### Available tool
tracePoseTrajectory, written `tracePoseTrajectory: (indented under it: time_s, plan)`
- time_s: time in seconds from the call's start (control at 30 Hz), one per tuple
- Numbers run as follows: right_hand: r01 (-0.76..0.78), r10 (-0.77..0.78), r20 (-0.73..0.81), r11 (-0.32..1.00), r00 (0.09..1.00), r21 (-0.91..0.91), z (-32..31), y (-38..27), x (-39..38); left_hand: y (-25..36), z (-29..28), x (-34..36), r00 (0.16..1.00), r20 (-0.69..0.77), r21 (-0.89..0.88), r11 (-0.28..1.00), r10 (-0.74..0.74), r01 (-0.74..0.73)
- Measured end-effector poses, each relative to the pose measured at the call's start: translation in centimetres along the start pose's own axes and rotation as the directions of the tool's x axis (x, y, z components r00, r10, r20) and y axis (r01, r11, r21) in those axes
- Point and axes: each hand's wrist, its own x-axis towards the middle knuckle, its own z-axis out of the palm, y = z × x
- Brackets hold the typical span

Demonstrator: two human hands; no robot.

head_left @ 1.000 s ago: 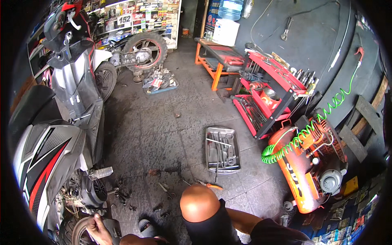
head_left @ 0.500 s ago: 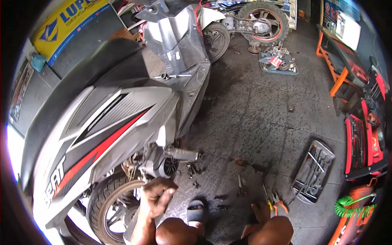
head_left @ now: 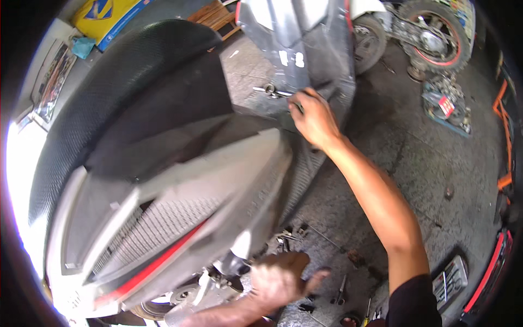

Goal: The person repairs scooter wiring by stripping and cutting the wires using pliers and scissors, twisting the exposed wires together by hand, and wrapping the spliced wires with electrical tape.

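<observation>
My right hand reaches across to the scooter's footboard, its fingers curled round the right end of a metal socket wrench with a sliding bar. The fingertips are partly hidden. Low in the view, my left hand is beside the scooter's lower side, blurred, with its thumb apart from the fingers and nothing seen in it. The grey scooter, with a red stripe and black seat, fills the left.
Scissors, a yellow-handled screwdriver and dark loose parts lie on the floor. A grey tool tray is at the lower right. Farther off stand a blue tray of parts and a wheel. Orange metal legs edge the right.
My right hand has come up from beside my knee to the wrench on the footboard. My left hand has moved rightward and lower. The whole view has shifted toward the scooter.
</observation>
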Motion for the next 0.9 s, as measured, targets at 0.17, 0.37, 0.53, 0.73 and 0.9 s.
tracePoseTrajectory:
  time_s: [0.17, 0.37, 0.53, 0.73, 0.9]
  plan:
    - [-0.154, 0.315, 0.331, 0.889, 0.889, -0.431, 11.1, 2.6, 9.6, 0.0, -0.4, 0.8, 0.993, -0.114, 0.011, 1.000, 0.030, -0.029]
    - [-0.129, 0.429, 0.414, 0.802, 0.803, -0.583, 14.5, 5.0, 11.2, 0.2, -1.2, 0.8, 0.995, 0.020, -0.179, 0.979, -0.096, 0.098]
    - [-0.045, 0.053, 0.152, 0.997, 0.987, -0.058, 8.4, 3.1, 9.6, 0.0, -0.6, 0.8, 0.996, -0.085, -0.033, 0.999, 0.003, -0.006]
    - [0.004, -0.044, 0.104, 0.934, 0.994, 0.357, -8.3, -4.7, 0.1, 0.0, 0.5, 0.4, 0.973, -0.232, -0.081, 0.996, 0.019, -0.039]
    - [0.180, -0.198, 0.059, 0.956, 0.978, 0.231, -17.7, -16.2, -7.2, -0.3, -1.1, -0.9, 0.937, -0.349, -0.419, 0.892, 0.013, -0.169]
